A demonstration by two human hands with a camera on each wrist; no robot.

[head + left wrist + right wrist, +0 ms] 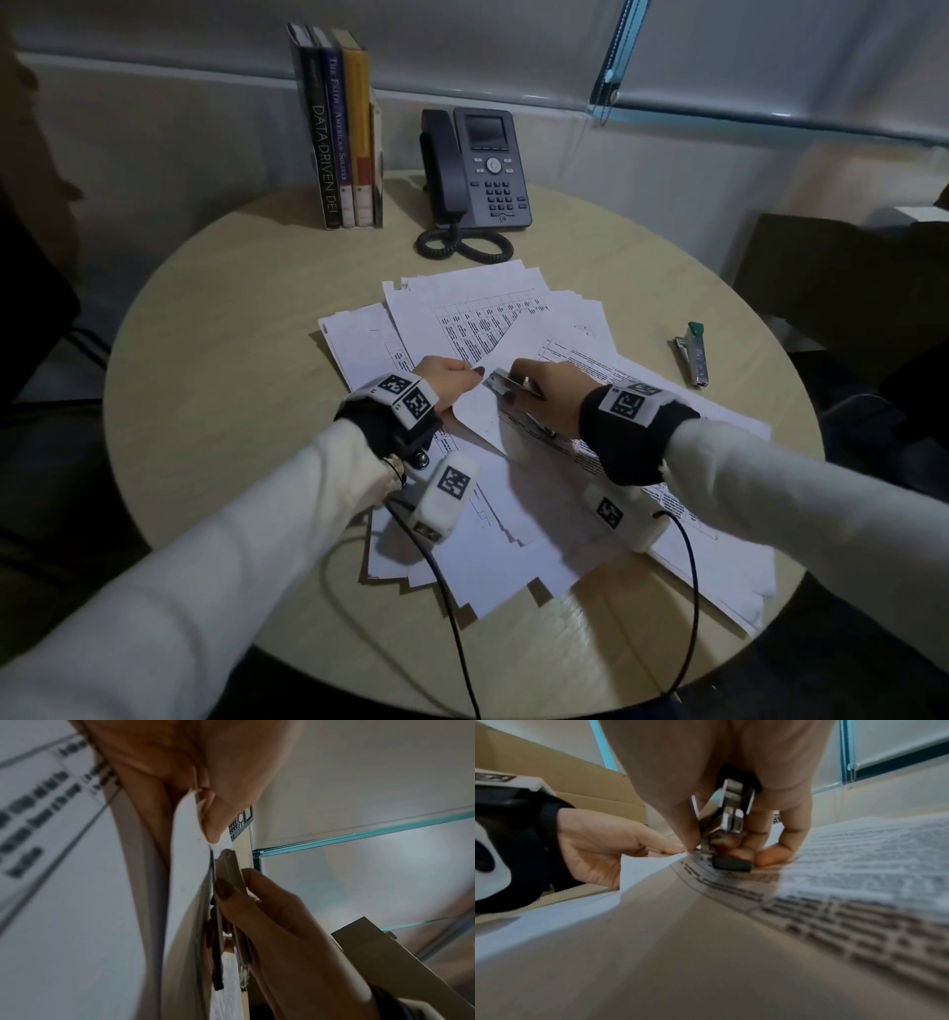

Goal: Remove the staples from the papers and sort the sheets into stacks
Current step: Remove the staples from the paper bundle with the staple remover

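Observation:
Printed sheets (488, 318) lie spread over the middle of the round table (231, 308). My left hand (447, 383) pinches the turned-back corner of a white sheet (187, 841) between thumb and finger. My right hand (544, 388) grips a small metal stapler (506, 383) with its nose pressed to the papers just beside that corner. The right wrist view shows the stapler (731, 811) under my right hand (731, 760), its black base on the printed page (859, 862), and my left hand (598, 845) close at its left. The staple itself is hidden.
A second stapler (693, 354) with a green tip lies on the table to the right of the papers. Standing books (341, 133) and a desk phone (477, 169) with its coiled cord are at the back. Wrist-camera cables trail over the near edge.

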